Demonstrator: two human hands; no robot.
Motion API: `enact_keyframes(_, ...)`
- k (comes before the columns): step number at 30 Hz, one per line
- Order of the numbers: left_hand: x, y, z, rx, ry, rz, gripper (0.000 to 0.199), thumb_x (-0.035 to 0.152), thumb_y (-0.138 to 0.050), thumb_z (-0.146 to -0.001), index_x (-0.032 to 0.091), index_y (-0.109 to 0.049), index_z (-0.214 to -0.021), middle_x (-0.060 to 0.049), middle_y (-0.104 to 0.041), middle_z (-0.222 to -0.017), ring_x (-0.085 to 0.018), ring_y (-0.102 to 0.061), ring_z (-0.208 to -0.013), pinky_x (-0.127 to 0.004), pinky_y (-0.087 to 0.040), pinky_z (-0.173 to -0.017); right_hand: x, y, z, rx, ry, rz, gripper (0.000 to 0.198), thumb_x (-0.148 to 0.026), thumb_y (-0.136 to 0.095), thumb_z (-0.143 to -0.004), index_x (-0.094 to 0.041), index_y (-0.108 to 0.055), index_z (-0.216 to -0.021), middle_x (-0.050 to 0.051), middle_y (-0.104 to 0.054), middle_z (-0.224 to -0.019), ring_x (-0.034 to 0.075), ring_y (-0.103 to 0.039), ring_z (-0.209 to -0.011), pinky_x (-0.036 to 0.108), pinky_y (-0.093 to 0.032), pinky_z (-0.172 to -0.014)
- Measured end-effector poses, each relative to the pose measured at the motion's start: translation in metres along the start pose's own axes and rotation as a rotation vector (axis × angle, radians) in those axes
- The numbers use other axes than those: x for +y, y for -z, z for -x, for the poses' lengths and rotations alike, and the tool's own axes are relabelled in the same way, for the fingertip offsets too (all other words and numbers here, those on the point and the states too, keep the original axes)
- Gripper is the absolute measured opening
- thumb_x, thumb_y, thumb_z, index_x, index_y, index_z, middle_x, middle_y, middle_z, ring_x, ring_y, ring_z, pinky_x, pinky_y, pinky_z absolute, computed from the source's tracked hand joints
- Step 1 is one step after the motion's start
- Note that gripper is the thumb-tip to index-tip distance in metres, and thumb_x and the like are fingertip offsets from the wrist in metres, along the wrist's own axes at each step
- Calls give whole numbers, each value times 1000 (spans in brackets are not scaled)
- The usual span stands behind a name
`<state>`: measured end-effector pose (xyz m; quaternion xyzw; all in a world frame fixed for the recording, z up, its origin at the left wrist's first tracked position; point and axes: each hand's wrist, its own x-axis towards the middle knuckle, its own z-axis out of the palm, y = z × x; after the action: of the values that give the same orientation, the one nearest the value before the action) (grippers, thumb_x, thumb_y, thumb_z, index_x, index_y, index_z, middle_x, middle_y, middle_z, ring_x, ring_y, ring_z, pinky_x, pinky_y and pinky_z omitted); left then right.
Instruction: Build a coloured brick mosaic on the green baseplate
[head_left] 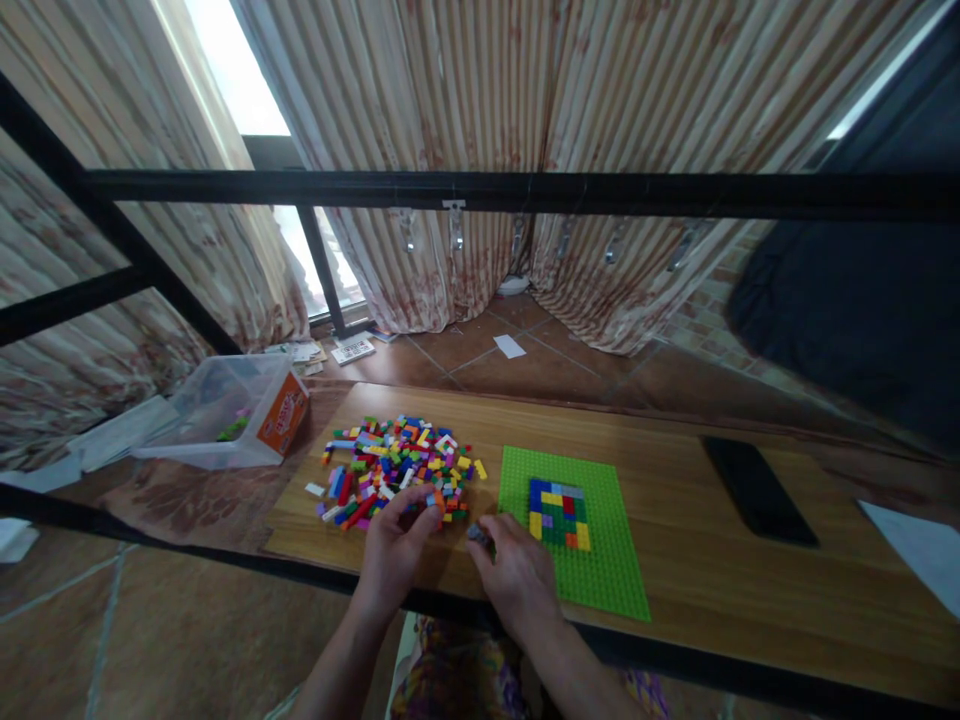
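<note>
My left hand (395, 550) is closed in a pinch at the near edge of a heap of colourful toy building bricks (405, 460). A small orange and blue toy brick (433, 498) shows at its fingertips; whether it is one piece or two I cannot tell. To the right, my right hand (519, 572) pinches a small greyish toy brick (475, 533) between thumb and fingers, just above the table. Beside that hand lies a green studded baseplate (604, 590). On the plate sits a block of joined bricks (556, 515) in blue, yellow, red, green and other colours.
A black phone (757, 490) and a white paper (915, 545) lie on the right of the wooden table (690, 570). A clear plastic box (225, 400) with an orange label stands at the left. Beyond the table runs a black metal rail (480, 190) before striped curtains (420, 90).
</note>
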<state>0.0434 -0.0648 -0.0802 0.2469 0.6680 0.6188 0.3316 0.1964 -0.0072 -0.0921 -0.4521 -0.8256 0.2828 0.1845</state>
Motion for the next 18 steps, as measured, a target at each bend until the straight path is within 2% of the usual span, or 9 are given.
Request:
enact_keyframes(2,2,0,3,-22,11,21,38,36,-76,-65,16,-68,-96,-3,-71,-84,-16,-64,-75,-28,-53,-71,-3,3,0,45,-4,-82,18,-30,-56,-84,-22,-68,-96,7,-68,-92,22,-63,-88,31,-46,-77)
enact_keyframes(5,8,-1,8,-49,13,58,37,36,-77,-65,17,-69,-95,-3,-71,-82,-17,-65,-75,-29,-53,-72,-13,11,-4,70,-18,-378,24,-37,-56,-86,-22,-68,-100,5,-68,-90,19,-63,-82,29,-47,-74)
enact_keyframes(8,16,-3,13,-88,29,115,34,35,-79,-63,17,-68,-90,-3,-71,-82,-18,-65,-78,-29,-53,-74,-27,16,-13,7,-48,-747,30,-42,-59,-83,-22,-68,-102,4,-70,-88,18,-64,-80,29,-50,-73)
enact_keyframes(10,22,-5,17,-128,45,147,31,34,-79,-64,17,-68,-86,-4,-71,-83,-18,-66,-79,-30,-53,-75,-34,15,-19,-37,-64,-906,30,-42,-65,-79,-21,-70,-99,3,-70,-86,18,-64,-79,29,-51,-72)
enact_keyframes(14,30,-6,23,-183,39,179,28,35,-80,-63,16,-67,-80,-4,-70,-78,-18,-65,-73,-31,-54,-72,-38,9,-21,-55,-100,-1011,23,-41,-70,-74,-21,-74,-85,2,-69,-80,16,-63,-72,26,-50,-64)
enact_keyframes(18,28,-3,27,-201,72,222,27,35,-78,-66,15,-67,-81,-4,-70,-75,-18,-65,-68,-32,-54,-70,-41,9,-17,-93,-177,-1111,28,-46,-71,-72,-20,-75,-81,2,-68,-71,13,-58,-58,25,-48,-54)
